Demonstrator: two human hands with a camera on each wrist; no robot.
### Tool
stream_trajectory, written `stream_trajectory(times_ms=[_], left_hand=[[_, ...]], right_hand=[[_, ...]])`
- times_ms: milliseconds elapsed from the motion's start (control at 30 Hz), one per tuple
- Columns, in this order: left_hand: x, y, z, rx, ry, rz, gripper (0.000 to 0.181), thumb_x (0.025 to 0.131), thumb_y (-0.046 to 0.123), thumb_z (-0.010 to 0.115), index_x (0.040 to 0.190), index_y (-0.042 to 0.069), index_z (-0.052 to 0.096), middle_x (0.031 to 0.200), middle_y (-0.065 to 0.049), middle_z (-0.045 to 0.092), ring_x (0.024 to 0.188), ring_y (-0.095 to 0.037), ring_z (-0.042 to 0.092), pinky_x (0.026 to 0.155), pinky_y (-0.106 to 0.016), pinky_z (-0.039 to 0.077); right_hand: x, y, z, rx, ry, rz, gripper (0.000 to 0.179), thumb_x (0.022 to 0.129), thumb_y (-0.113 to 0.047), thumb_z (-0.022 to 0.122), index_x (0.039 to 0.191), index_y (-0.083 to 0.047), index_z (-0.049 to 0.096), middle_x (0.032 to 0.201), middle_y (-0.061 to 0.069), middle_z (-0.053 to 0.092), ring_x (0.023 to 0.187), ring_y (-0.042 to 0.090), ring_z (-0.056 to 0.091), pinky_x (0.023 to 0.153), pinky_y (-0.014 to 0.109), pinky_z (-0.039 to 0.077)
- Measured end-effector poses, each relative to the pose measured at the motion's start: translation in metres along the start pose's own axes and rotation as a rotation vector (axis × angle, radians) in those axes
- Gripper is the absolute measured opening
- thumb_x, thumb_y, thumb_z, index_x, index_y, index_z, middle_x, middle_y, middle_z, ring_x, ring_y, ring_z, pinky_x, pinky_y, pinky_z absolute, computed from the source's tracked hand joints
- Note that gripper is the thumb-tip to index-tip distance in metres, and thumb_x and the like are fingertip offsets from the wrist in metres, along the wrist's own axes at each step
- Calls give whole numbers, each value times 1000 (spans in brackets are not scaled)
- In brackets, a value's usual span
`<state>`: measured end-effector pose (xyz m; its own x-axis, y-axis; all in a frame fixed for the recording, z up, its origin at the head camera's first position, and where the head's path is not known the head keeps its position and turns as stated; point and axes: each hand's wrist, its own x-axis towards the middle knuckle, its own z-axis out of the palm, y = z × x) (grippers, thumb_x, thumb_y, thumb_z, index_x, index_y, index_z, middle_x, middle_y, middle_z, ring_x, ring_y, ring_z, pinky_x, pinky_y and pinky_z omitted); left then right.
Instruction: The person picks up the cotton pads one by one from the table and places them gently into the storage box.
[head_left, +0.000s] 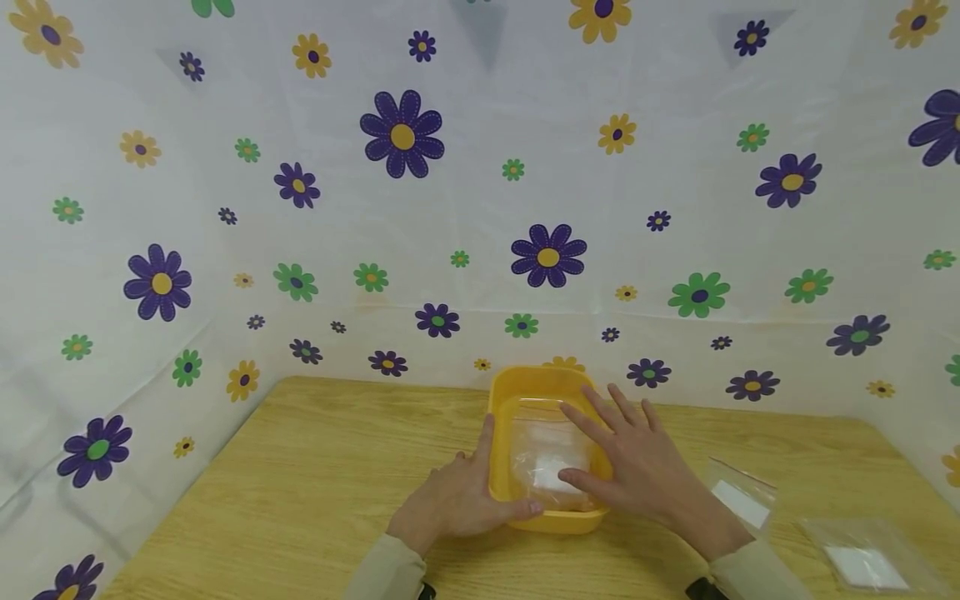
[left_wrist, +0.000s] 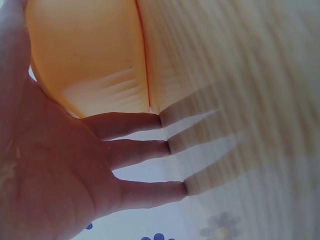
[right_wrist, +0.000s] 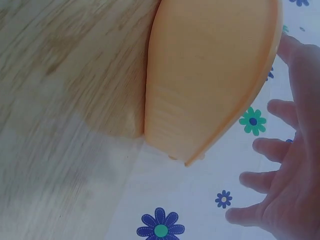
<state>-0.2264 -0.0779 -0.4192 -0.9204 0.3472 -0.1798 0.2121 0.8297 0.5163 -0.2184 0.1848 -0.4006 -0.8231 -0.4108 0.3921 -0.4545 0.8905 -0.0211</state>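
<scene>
A yellow plastic tub [head_left: 558, 522] stands near the back of the table, holding clear plastic bags [head_left: 536, 433] with something flat and white inside. My left hand [head_left: 453, 504] is at the tub's left side, thumb reaching over the near left corner of the rim. In the left wrist view its other fingers [left_wrist: 135, 155] are straight, tips at the table beside the tub wall. My right hand [head_left: 637, 462] hovers over the tub's right side with fingers spread and nothing held. The right wrist view shows those fingers [right_wrist: 260, 182] straight beside the rim.
Two clear zip bags with white contents lie on the table's right: one bag [head_left: 742, 502] beside my right wrist, another bag [head_left: 866, 558] nearer the front. A flower-patterned sheet [head_left: 465, 200] hangs behind the wood-grain table [head_left: 322, 483] and along its sides.
</scene>
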Motion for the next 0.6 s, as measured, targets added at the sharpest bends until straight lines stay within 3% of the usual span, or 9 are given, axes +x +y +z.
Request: stream_trajectory(times_ms=[267, 600], left_hand=[[1, 0, 1, -11, 3, -5, 134, 72, 90, 60, 166, 23, -8, 141, -30, 59, 118, -41, 66, 97, -59, 55], [0, 0, 0, -20, -9, -20, 134, 72, 90, 61, 166, 23, -7, 139, -29, 60, 117, -39, 66, 98, -58, 54]], right_hand=[[-10, 6, -5, -21, -47, 92, 82, 89, -72, 60, 157, -30, 42, 168, 13, 30, 151, 51, 29, 111, 81, 26], [-24, 21, -13, -49, -73, 150, 87, 89, -76, 56, 159, -30, 37, 168, 17, 30, 151, 55, 25, 108, 86, 23]])
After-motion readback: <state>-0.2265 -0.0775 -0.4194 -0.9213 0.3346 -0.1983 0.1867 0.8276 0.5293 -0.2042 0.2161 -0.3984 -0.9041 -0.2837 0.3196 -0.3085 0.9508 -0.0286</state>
